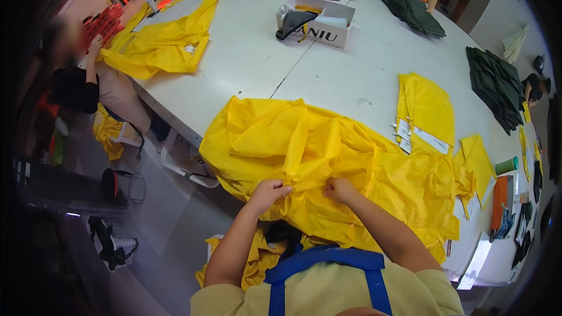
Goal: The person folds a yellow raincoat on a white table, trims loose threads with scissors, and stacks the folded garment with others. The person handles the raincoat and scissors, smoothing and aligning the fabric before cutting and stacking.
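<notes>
A large yellow garment of thin, crinkled fabric lies spread over the near edge of the white table, part of it hanging toward me. My left hand pinches a fold of it, thumb pointing right. A short way to the right, my right hand is closed on the same fabric with fingers curled in. Between the two hands the cloth runs loosely, and a raised strip of it stretches away from me. Both fingertips are partly hidden by the folds.
Folded yellow pieces with white labels lie right of the garment, near a green thread spool. A white divided box stands mid-table. Dark green stacks lie farther off. At left, a person handles yellow fabric; another works at the far side.
</notes>
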`<action>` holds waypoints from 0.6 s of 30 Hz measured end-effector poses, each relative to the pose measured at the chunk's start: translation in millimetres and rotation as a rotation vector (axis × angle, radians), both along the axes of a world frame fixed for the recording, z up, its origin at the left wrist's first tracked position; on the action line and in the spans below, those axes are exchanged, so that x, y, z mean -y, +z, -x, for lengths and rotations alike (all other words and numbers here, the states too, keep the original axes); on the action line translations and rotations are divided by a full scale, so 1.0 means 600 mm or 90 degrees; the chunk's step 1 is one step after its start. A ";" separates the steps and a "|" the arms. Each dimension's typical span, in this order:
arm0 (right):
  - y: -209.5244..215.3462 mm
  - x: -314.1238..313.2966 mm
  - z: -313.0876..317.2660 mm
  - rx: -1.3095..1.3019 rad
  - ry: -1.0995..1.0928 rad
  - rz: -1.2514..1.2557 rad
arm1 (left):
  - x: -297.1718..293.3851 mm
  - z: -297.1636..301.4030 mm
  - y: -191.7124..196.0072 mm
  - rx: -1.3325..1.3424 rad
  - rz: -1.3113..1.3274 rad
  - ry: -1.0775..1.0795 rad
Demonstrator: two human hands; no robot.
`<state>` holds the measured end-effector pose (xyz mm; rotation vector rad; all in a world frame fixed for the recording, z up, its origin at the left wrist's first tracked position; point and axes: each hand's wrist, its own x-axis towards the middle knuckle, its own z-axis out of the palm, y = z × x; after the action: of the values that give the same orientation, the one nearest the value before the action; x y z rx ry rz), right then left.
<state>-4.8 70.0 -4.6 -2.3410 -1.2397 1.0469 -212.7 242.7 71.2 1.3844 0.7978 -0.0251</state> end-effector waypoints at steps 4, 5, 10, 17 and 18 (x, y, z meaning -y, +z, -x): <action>0.047 0.003 0.084 0.220 0.001 -0.461 | -0.012 0.005 -0.049 0.086 0.090 0.087; 0.078 -0.001 0.110 0.220 0.220 -0.518 | -0.013 0.004 -0.056 0.090 0.101 0.103; 0.076 -0.053 0.177 0.401 0.484 -0.505 | -0.023 -0.011 -0.047 0.104 0.136 0.159; 0.110 -0.080 0.160 0.284 0.621 -0.412 | -0.019 -0.008 -0.049 0.087 0.097 0.135; 0.118 -0.080 0.160 0.280 0.609 -0.437 | -0.019 -0.010 -0.049 0.083 0.081 0.116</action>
<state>-100.9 118.1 66.3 -1.4347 -2.4978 0.1566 -206.8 254.1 42.0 1.1767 0.7966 0.1518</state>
